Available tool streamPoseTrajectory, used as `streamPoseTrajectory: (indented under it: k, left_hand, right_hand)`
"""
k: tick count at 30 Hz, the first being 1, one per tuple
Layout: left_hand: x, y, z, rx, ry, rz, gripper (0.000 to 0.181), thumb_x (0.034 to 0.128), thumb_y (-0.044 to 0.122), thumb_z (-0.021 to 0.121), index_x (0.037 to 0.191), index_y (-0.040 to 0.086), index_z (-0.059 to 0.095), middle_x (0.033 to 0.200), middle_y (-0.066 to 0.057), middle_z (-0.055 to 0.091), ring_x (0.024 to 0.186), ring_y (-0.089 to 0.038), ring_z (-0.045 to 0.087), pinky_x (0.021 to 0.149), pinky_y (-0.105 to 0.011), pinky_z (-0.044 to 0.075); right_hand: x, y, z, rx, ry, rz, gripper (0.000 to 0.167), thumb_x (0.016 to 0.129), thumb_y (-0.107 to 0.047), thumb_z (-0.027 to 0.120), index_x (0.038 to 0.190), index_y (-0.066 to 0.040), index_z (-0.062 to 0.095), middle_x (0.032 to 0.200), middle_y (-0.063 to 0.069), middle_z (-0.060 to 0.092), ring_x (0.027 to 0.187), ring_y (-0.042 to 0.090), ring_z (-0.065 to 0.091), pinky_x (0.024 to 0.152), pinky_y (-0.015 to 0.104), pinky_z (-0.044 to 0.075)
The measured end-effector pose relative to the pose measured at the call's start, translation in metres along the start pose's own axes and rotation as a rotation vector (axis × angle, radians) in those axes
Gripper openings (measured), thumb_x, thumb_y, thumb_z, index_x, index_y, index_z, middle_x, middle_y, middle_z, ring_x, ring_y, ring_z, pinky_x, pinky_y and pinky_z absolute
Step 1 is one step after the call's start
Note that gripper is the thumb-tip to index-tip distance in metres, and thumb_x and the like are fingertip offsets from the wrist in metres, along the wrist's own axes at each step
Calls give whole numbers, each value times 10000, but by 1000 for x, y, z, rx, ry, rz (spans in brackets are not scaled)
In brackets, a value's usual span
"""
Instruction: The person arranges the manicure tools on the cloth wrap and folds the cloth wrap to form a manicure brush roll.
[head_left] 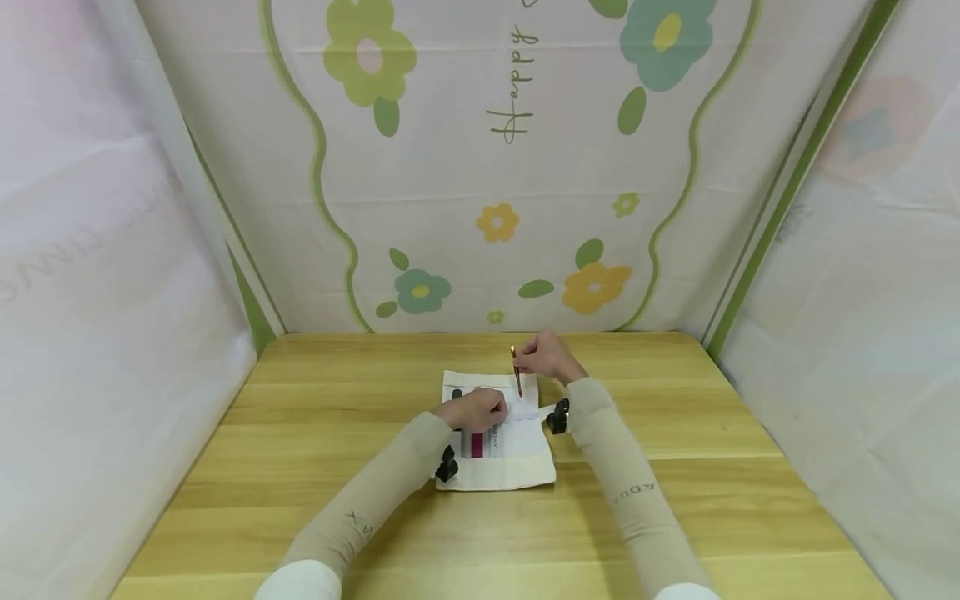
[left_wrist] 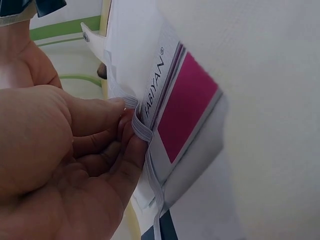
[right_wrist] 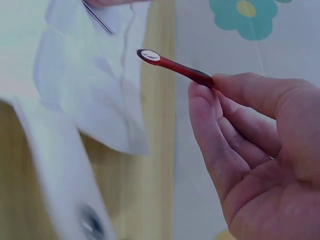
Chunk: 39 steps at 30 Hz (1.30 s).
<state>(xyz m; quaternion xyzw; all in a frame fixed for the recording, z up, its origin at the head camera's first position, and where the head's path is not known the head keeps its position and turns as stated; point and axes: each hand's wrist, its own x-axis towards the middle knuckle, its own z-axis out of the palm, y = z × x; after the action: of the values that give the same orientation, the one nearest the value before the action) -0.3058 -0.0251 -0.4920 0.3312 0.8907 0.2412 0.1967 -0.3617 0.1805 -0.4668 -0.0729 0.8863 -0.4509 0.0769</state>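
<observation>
A cream fabric pouch (head_left: 498, 475) lies unfolded on the table. Over its middle, my left hand (head_left: 480, 408) pinches a grey elastic band (left_wrist: 142, 131) between thumb and fingertips, beside a label (left_wrist: 187, 107) with a magenta block and the word FABIYAN. Above the pouch's far right corner, my right hand (head_left: 551, 357) holds a slim reddish-brown tool (right_wrist: 175, 67) by one end between thumb and index finger. The tool's free end has a shiny oval face in the right wrist view. Some fingers of my left hand (left_wrist: 65, 145) are curled behind the band.
A narrow strap (right_wrist: 62, 165) with a metal snap sticks out from the pouch's right side. Under everything is a wooden table (head_left: 675, 500). Flower-patterned cloth (head_left: 450, 167) rises behind the table's far edge, and pale cloth walls stand on both sides.
</observation>
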Motion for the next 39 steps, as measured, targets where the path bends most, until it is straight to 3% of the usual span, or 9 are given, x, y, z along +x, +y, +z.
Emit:
streamPoseTrajectory:
  k: [5, 11, 23, 32, 39]
  left_hand:
    - [0, 0, 1, -4, 6, -12, 256, 1119, 122, 483, 873, 108, 554, 759, 18, 478, 667, -106, 457, 672, -238, 390]
    - [0, 1, 1, -8, 1, -26, 279, 1120, 120, 479, 846, 113, 534, 738, 22, 452, 648, -101, 434, 669, -241, 386]
    - [-1, 2, 1, -3, 21, -29, 168, 1105, 118, 517, 975, 90, 619, 890, 7, 577, 780, -99, 525, 744, -249, 443]
    - [0, 2, 1, -18, 9, -24, 239, 1115, 121, 495, 885, 100, 555, 801, 8, 488, 727, -114, 481, 731, -263, 408]
    - [1, 1, 3, -5, 22, -27, 210, 1114, 117, 498, 930, 90, 596, 853, 1, 549, 754, -108, 506, 748, -266, 436]
  right_hand:
    - [-1, 6, 18, 39, 55, 16, 104, 955, -54, 755, 969, 35, 808, 976, 194, 801, 779, 205, 773, 770, 354, 648]
    - [-2, 12, 29, 28, 63, 39, 111, 953, -92, 764, 912, -12, 828, 890, 129, 806, 715, 138, 737, 659, 244, 591]
    - [-11, 11, 37, -5, 28, 79, 114, 938, -112, 779, 936, -16, 839, 842, 126, 811, 682, 137, 754, 644, 227, 577]
    - [-21, 4, 37, 1, -62, 113, 99, 928, -70, 777, 940, 12, 830, 865, 143, 808, 726, 193, 782, 661, 267, 619]
    - [-26, -2, 36, -163, -101, 143, 160, 886, -120, 810, 770, -11, 819, 720, 102, 780, 572, 112, 660, 533, 207, 475]
